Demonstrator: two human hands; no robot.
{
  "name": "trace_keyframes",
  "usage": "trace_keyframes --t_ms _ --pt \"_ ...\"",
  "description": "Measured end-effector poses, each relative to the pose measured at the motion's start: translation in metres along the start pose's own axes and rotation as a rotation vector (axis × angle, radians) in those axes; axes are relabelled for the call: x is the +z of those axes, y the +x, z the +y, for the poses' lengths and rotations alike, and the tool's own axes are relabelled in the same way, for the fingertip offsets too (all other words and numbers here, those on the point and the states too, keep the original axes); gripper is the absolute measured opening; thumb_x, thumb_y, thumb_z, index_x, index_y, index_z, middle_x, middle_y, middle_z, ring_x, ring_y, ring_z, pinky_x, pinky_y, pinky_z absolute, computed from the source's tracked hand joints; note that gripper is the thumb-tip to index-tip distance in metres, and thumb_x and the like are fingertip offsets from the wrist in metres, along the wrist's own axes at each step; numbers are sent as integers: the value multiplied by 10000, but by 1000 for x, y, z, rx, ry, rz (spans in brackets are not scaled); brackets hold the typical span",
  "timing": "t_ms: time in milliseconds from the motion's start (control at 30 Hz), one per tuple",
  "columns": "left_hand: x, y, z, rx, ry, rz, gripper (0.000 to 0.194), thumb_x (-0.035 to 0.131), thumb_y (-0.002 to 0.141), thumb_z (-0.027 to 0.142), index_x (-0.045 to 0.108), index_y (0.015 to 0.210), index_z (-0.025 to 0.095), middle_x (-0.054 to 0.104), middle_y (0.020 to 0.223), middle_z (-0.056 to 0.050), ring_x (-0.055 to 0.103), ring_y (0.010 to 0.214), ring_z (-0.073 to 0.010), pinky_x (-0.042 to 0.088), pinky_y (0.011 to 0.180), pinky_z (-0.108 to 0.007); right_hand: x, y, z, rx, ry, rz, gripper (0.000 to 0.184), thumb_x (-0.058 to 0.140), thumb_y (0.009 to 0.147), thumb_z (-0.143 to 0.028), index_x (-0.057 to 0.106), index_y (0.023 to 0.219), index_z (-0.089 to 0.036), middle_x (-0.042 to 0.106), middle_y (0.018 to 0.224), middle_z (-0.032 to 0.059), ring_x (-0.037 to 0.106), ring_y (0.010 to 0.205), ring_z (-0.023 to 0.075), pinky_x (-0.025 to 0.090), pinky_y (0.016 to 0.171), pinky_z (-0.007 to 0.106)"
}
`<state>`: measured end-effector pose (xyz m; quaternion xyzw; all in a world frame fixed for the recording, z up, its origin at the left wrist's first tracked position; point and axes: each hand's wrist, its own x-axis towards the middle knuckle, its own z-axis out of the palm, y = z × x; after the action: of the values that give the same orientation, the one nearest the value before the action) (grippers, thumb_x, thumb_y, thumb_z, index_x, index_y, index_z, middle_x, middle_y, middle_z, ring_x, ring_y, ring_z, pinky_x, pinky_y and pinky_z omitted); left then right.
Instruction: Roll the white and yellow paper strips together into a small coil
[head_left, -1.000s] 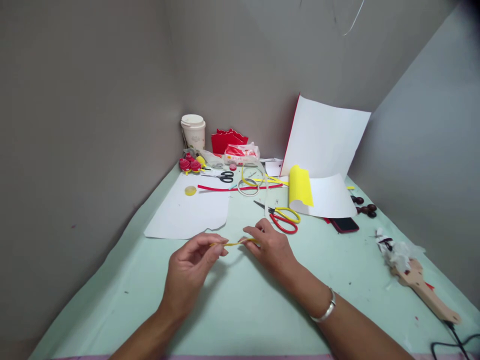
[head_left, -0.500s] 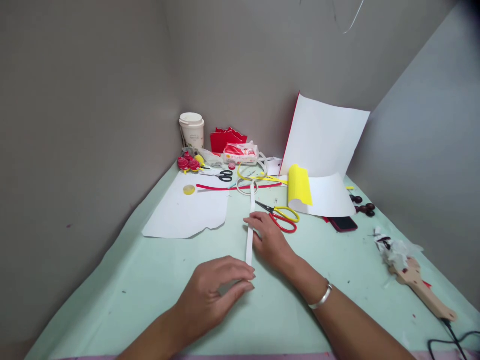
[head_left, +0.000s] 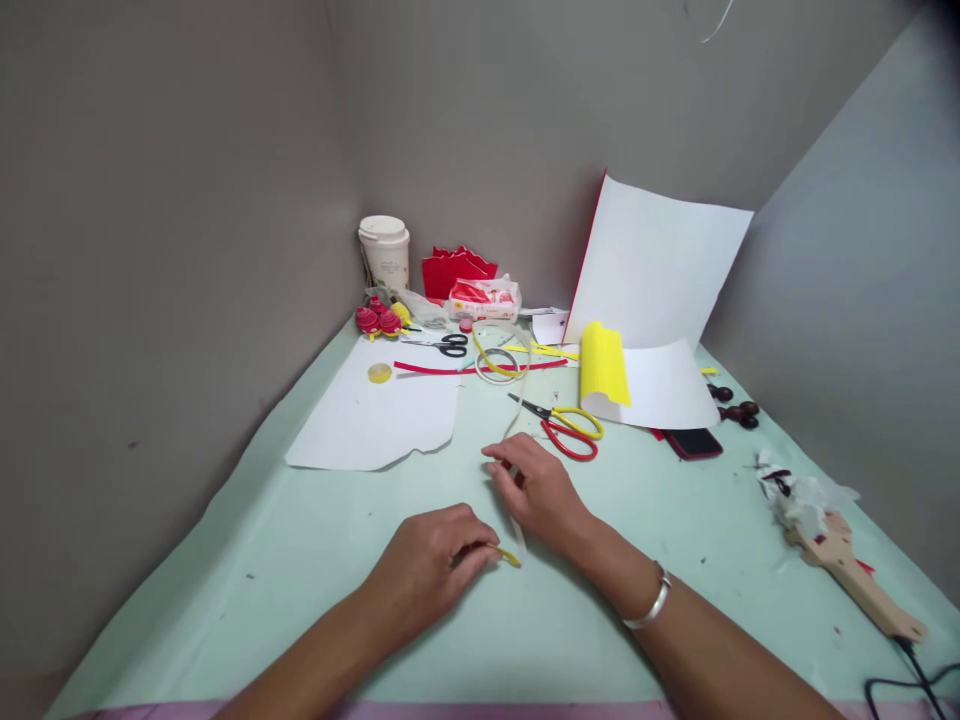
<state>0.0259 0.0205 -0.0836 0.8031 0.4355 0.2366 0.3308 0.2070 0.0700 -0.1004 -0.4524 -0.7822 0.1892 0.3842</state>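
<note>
My left hand point(head_left: 439, 560) is closed in a pinch at the near middle of the table. From its fingertips sticks the short end of a narrow yellow strip point(head_left: 511, 557). Beside it, my right hand point(head_left: 536, 490) hovers with curved fingers apart, and nothing shows between them. A thin pale strip point(head_left: 520, 540), blurred, passes behind the right hand and runs up toward a pale ring-shaped roll point(head_left: 496, 367) and a yellow loop. Just beyond the right hand lie scissors point(head_left: 559, 425) with one yellow and one red handle.
White paper point(head_left: 375, 420) lies at left, with a small tape roll point(head_left: 379, 372) on it. Black-handled scissors point(head_left: 453, 346), a red strip point(head_left: 431, 371) and a lidded cup point(head_left: 385, 255) are farther back. Rolled yellow sheet point(head_left: 604, 365), phone point(head_left: 694, 444) and a corded wooden-coloured tool point(head_left: 855, 575) are at right.
My left fingertips have closed on the strip's end, whose yellow side now shows. The strip has bent and shifted right. My right fingers have lifted off it and spread.
</note>
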Motion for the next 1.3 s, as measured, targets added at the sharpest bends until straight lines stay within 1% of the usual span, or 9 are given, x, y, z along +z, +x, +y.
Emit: trace_keyframes --t_ms 200,400,600,767,967,1067,1167,1233,1300 --pt "-3 -1 8 6 -82 66 128 582 861 197 706 851 229 672 801 13 608 700 -107 438 653 -203 -2 6 13 127 -51 80 205 568 842 -175 656 1025 -200 582 920 58 567 768 179 501 721 331" --pt "-2 -4 13 187 -100 135 105 595 855 176 695 851 208 667 764 0 613 693 -109 453 654 -204 -8 14 24 276 51 205 245 562 823 -169 622 1059 -197 531 986 63 568 750 160 542 714 336" --pt "3 -3 7 284 -1 266 114 582 865 152 682 883 204 670 782 -15 606 723 -129 464 664 -231 -11 14 13 50 88 378 259 516 870 -172 601 1108 -234 498 1134 92 535 1047 207 565 789 330" --pt "5 -3 6 393 120 309 128 565 868 132 663 916 200 657 795 -29 581 707 -137 460 648 -261 -7 16 10 -68 121 322 285 510 883 -153 577 1141 -254 504 1179 95 523 1109 212 572 814 347" --pt "11 -5 17 570 153 260 132 562 851 97 629 915 190 702 946 -57 630 906 -179 466 869 -365 -5 15 6 -177 77 287 331 510 883 -111 550 1176 -259 529 1198 96 514 1154 231 506 944 447" --pt "15 -6 18 597 172 188 135 550 863 103 618 946 186 718 969 -53 647 946 -171 432 967 -383 -6 12 -3 -287 73 336 410 523 866 -65 523 1219 -274 542 1190 91 526 1148 229 483 971 463" --pt "19 -6 18 597 189 133 126 536 878 120 611 954 187 725 973 -51 656 943 -168 427 986 -378 -5 9 -9 -386 86 364 477 540 847 -40 499 1245 -298 543 1193 83 532 1156 233 480 978 468" --pt "20 -7 17 589 185 105 124 527 884 123 602 959 189 725 980 -45 660 943 -163 430 986 -364 -3 8 -9 -350 128 325 472 538 853 -59 493 1255 -303 533 1210 84 541 1154 233 497 961 456" --pt "21 -7 16 572 180 76 134 520 885 118 593 974 188 723 982 -37 659 964 -158 431 989 -349 -1 9 -6 -212 215 250 439 527 873 -105 485 1268 -293 505 1242 91 586 1091 215 544 891 406"
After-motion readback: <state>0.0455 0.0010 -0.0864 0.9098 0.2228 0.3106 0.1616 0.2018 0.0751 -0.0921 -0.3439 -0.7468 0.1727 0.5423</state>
